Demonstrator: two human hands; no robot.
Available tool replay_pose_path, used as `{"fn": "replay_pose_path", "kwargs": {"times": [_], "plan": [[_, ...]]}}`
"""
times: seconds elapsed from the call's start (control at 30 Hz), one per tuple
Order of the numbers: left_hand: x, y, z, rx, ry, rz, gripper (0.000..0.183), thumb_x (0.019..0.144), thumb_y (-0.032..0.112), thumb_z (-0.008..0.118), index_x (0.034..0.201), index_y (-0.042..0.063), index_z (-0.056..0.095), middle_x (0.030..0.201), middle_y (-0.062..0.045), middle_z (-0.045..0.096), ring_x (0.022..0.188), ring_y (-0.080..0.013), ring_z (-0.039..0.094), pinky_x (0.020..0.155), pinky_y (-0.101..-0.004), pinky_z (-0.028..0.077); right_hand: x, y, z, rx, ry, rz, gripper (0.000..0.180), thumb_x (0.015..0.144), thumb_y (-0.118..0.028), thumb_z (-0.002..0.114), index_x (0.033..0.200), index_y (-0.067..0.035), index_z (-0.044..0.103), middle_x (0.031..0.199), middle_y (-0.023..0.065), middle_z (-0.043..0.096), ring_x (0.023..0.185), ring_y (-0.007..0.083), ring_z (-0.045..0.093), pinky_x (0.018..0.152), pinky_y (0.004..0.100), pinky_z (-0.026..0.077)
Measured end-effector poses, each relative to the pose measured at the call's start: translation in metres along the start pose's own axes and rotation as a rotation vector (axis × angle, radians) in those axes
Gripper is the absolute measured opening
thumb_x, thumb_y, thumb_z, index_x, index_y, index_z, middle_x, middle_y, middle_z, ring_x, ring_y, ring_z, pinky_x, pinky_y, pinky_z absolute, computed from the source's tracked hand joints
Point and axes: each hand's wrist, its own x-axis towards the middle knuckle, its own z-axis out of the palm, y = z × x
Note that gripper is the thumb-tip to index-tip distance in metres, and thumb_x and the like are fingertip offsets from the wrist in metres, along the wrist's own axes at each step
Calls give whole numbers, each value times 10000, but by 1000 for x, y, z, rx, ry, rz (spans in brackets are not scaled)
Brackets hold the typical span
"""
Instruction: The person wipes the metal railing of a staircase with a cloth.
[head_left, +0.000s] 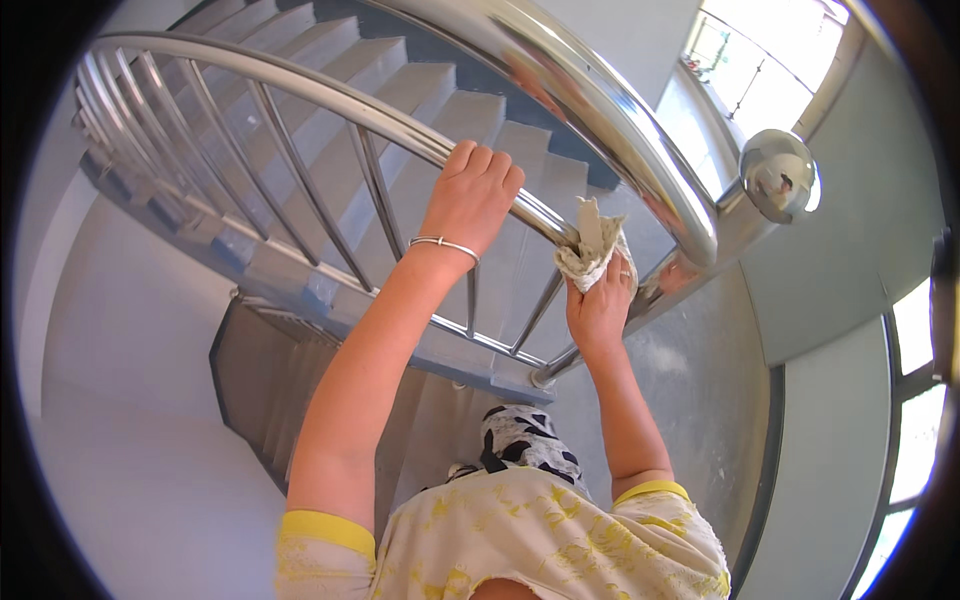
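Note:
My left hand (474, 196) is closed over the lower metal rail (315, 94) of a stair railing, with a bangle at the wrist. To its right, my right hand (602, 311) grips a crumpled whitish cloth (589, 251). The cloth lies against the same rail near its right end, close to the slanting end post (660, 289). My fingers partly hide behind the cloth. Above both hands curves a thick polished handrail (600, 97), apart from them. Slim metal balusters (296, 172) run down from the lower rail.
A shiny metal ball (778, 174) caps the end post. Stone steps (427, 112) climb beyond the railing, and a lower flight (300, 382) descends at the left. A landing floor (667, 397) lies to the right, near a wall (825, 195) and windows (916, 420).

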Motion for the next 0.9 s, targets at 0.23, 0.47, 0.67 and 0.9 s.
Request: {"fn": "replay_pose_path", "kwargs": {"times": [0.23, 0.47, 0.67, 0.9], "plan": [[-3, -7, 0, -93, 56, 28, 93, 689, 62, 554, 762, 107, 518, 744, -33, 487, 787, -189, 497, 889, -307, 375, -69, -24, -15, -110, -16, 59, 383, 826, -148, 571, 1179, -20, 495, 1195, 187, 490, 1089, 371, 463, 898, 432, 391], [-4, -8, 6, -121, 70, 39, 109, 700, 66, 554, 790, 113, 516, 761, -29, 488, 808, -182, 500, 919, -315, 367, -97, -47, 45, 1002, 456, 987, 427, 961, -374, 402, 1059, 13, 553, 956, 41, 563, 861, 122, 487, 748, 270, 403], [-12, -10, 3, -144, 12, 74, 227, 731, 59, 563, 951, 113, 555, 968, -37, 548, 997, -203, 502, 997, -358, 329, -39, -43, 76, 738, 218, 653, 250, 924, -201, 482, 1038, -2, 581, 908, 85, 602, 835, 180, 547, 756, 306, 433], [-131, 5, 32, -615, 55, -158, 717, 736, 207, 699, 1332, 52, 332, 1337, -157, 390, 1246, -327, 375, 1045, -442, 268, -27, -26, 111, 725, 376, 517, 213, 866, -158, 587, 1023, -14, 601, 931, 87, 616, 859, 195, 566, 797, 305, 435]]}}
